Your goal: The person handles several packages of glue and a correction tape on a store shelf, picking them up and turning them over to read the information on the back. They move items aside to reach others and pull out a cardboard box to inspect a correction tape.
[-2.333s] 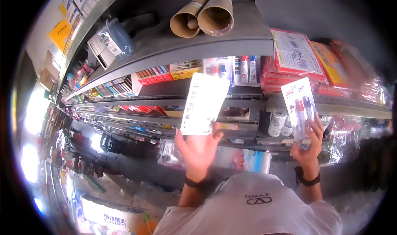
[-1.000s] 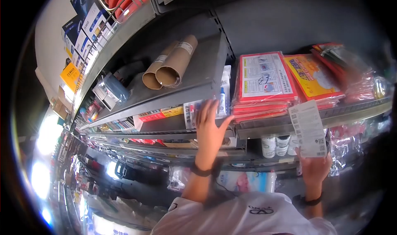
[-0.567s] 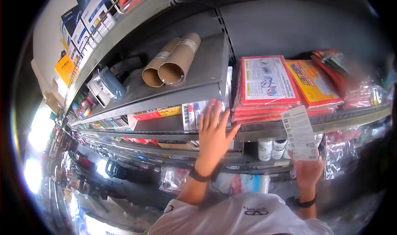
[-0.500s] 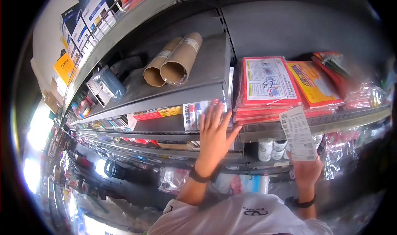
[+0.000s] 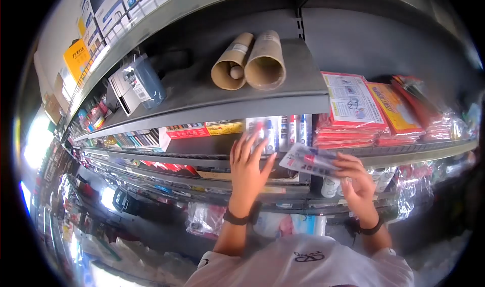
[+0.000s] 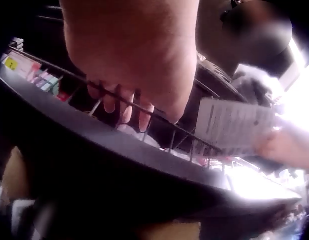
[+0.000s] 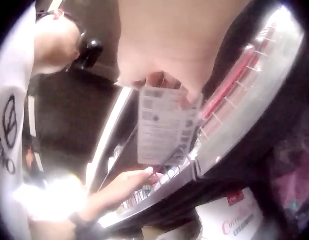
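Note:
My left hand (image 5: 247,173) has its fingers spread and touches the front of a carded pack (image 5: 270,131) on the lower shelf; whether it grips the pack is hidden. In the left wrist view, that hand's fingers (image 6: 125,112) reach down behind the wire rail. My right hand (image 5: 357,186) pinches one end of another carded pack (image 5: 308,159), tilted and slightly blurred, between thumb and fingers, in front of the shelf edge. The right wrist view shows the printed back of this card (image 7: 162,127) below the right hand (image 7: 169,45).
Two cardboard tubes (image 5: 265,67) lie on the shelf above. Red flat packages (image 5: 353,102) are stacked at right beside yellow ones (image 5: 396,107). Red and yellow boxes (image 5: 225,127) stand left of the carded packs. White rolls (image 5: 331,187) sit below. A wire rail (image 5: 414,149) edges the shelf.
The right hand has turned and brought its pack leftward, from upright to nearly level, toward the left hand. The left hand remains at the packs on the shelf. The view has shifted.

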